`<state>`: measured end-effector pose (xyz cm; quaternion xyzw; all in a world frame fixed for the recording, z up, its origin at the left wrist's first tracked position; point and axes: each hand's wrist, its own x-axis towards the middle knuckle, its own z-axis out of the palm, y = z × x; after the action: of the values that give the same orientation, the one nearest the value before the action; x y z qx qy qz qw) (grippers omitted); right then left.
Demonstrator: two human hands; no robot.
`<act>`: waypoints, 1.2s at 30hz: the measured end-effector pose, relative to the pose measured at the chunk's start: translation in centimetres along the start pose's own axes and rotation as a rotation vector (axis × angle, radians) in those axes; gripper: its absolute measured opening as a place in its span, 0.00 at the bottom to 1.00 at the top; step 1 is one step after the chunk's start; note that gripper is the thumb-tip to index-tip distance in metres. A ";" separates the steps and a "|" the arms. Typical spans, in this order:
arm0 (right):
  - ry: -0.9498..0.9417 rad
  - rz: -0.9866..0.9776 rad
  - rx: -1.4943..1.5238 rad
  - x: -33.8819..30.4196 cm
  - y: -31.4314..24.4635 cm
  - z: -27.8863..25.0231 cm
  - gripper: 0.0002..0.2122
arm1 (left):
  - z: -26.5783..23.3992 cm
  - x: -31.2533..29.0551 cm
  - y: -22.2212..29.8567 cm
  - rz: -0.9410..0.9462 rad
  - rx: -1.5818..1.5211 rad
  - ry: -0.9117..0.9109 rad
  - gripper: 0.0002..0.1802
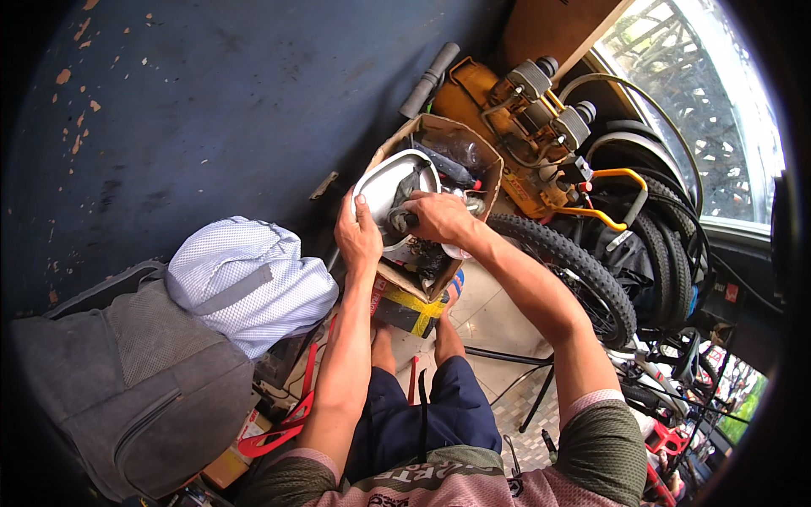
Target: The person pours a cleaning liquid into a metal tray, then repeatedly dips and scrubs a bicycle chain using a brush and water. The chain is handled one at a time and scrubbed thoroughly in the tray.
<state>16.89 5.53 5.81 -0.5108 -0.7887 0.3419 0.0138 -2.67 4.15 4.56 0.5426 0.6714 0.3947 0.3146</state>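
Blue wall [211, 110] with chipped paint, backing a crowded corner. Centre: an open cardboard box [485, 149], with a white tray [376, 193] tilted across its left edge. Left hand [359, 237]: holding the tray by its left rim, thumb on top, other fingers largely hidden. Right hand [439, 218]: closed around a dark rag [410, 182] inside the tray. A dark bottle [452, 169] with a red tip lies in the box, near its right edge. Beyond that edge: an orange compressor [470, 87] and a tyre [562, 253]. Left of the box: a white bundle [245, 266] beside a grey bag [144, 389].
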 end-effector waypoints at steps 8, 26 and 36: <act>0.211 0.160 -0.215 0.3 5.7 0.3 0.11 | -2.5 -4.3 -3.4 -0.157 0.059 -0.071 0.24; 0.281 0.463 0.925 -14.5 7.0 2.8 0.09 | -1.0 -12.9 -16.6 -0.636 -0.395 0.097 0.34; 0.291 0.261 0.250 -12.5 4.8 6.8 0.27 | -0.4 -10.7 -14.4 -0.747 -0.461 0.063 0.48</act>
<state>24.13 -7.04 2.07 -0.6466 -0.6573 0.3586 0.1460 -7.66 -7.84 -7.85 0.1661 0.7251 0.4097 0.5280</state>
